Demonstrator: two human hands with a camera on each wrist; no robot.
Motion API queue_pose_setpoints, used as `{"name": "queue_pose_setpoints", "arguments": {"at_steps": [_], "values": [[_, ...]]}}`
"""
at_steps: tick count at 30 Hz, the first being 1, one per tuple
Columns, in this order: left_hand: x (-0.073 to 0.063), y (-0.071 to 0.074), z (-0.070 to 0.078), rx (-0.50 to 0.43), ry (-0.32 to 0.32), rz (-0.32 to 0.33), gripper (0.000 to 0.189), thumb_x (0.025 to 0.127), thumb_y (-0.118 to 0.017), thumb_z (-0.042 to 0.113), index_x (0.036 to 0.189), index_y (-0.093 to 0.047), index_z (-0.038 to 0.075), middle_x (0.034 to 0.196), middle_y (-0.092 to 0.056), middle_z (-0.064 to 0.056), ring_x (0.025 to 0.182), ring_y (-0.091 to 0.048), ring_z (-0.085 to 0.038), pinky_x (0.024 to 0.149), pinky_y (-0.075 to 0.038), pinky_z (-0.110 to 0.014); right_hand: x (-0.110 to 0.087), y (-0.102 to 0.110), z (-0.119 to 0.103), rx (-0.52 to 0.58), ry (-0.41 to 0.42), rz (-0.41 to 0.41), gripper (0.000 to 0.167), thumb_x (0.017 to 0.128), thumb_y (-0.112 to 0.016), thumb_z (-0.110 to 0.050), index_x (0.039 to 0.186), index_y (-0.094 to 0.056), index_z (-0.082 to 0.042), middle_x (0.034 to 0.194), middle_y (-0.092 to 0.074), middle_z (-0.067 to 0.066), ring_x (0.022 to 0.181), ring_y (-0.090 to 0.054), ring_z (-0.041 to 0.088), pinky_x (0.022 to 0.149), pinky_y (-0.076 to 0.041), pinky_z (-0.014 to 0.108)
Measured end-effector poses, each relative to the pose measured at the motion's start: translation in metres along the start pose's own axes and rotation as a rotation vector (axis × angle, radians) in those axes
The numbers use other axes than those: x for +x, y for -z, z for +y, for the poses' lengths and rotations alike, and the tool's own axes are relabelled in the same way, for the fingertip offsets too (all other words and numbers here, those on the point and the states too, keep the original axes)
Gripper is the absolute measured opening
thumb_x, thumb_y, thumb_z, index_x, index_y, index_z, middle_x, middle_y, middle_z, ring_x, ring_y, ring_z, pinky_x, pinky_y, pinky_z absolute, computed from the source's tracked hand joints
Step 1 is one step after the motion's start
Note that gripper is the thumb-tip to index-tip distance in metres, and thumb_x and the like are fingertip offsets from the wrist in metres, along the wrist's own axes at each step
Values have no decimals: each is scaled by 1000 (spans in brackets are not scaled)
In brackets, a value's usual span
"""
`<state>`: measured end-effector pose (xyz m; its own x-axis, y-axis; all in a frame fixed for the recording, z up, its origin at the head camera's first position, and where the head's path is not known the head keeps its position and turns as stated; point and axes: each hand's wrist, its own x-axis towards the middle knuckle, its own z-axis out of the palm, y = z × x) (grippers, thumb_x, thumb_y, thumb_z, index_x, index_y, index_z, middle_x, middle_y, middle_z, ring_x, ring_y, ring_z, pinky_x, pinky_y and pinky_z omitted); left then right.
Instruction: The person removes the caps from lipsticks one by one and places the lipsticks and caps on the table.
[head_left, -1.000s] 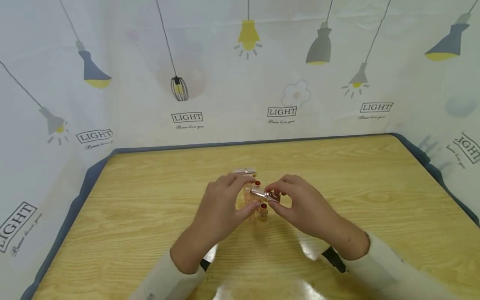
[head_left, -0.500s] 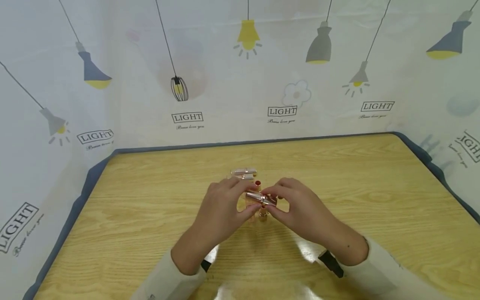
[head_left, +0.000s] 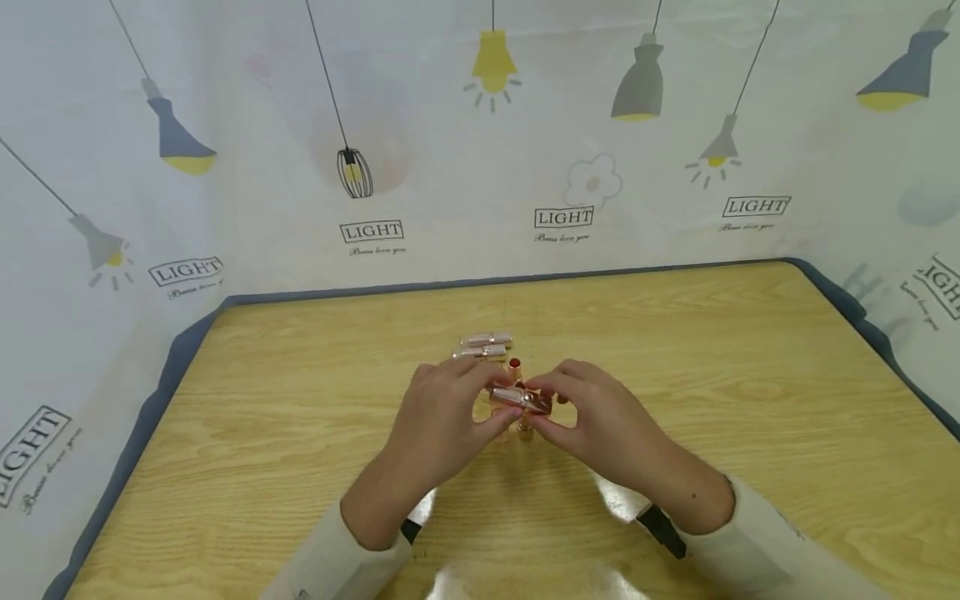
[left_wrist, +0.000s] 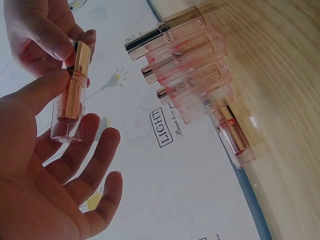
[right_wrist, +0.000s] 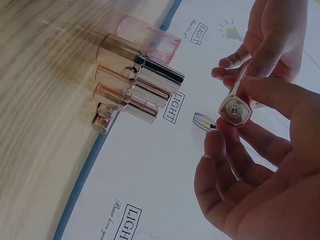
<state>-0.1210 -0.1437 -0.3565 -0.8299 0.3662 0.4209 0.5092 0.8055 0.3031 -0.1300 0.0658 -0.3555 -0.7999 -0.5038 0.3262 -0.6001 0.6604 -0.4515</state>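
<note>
A rose-gold lipstick [head_left: 508,397] with a clear cap [left_wrist: 58,131] over one end is held between both hands above the table. My left hand [head_left: 444,417] pinches its capped end with the thumb and fingertips. At the other end, my right hand [head_left: 611,423] pinches the shiny base [right_wrist: 235,112], seen end-on in the right wrist view. Below and behind the hands, an upright red lipstick [head_left: 515,367] shows its bullet. Another upright gold lipstick [head_left: 525,431] is partly hidden under the held one.
Two closed lipsticks, a farther one [head_left: 486,340] and a nearer one [head_left: 480,352], lie on the wooden table [head_left: 300,400] beyond the left hand. An empty pink-tinted clear cap [right_wrist: 150,40] stands beside the upright lipsticks. A printed cloth [head_left: 450,183] walls the table's back and sides.
The hands have drawn closer together. The held lipstick has shifted slightly left and down, and the left thumb and fingers have come onto its capped end.
</note>
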Motion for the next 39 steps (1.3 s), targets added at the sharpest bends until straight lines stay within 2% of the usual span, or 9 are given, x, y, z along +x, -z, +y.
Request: {"name": "queue_pose_setpoints", "arguments": {"at_steps": [8, 19, 39], "values": [[0, 0, 0, 1, -10, 5, 34, 78, -86, 39, 105, -73, 22, 107, -73, 7, 100, -68, -13, 78, -45, -37, 0, 0, 1, -36, -1, -2, 21, 82, -84, -24, 100, -76, -15, 88, -64, -9, 82, -56, 6, 71, -51, 26], [0, -1, -1, 11, -7, -3, 34, 78, -84, 43, 103, -73, 23, 105, -73, 9, 97, -67, -11, 75, -41, -32, -1, 0, 1, -51, 6, 8, 21, 82, -84, -22, 99, -76, -14, 87, -64, -9, 80, -55, 6, 69, -50, 25], [0, 0, -1, 11, -12, -25, 33, 78, -84, 43, 102, -73, 24, 104, -73, 10, 97, -68, -9, 76, -42, -32, -3, 1, 4, -41, 53, 14, 23, 82, -84, -21, 102, -76, -14, 89, -65, -8, 83, -58, 6, 71, -52, 26]]}}
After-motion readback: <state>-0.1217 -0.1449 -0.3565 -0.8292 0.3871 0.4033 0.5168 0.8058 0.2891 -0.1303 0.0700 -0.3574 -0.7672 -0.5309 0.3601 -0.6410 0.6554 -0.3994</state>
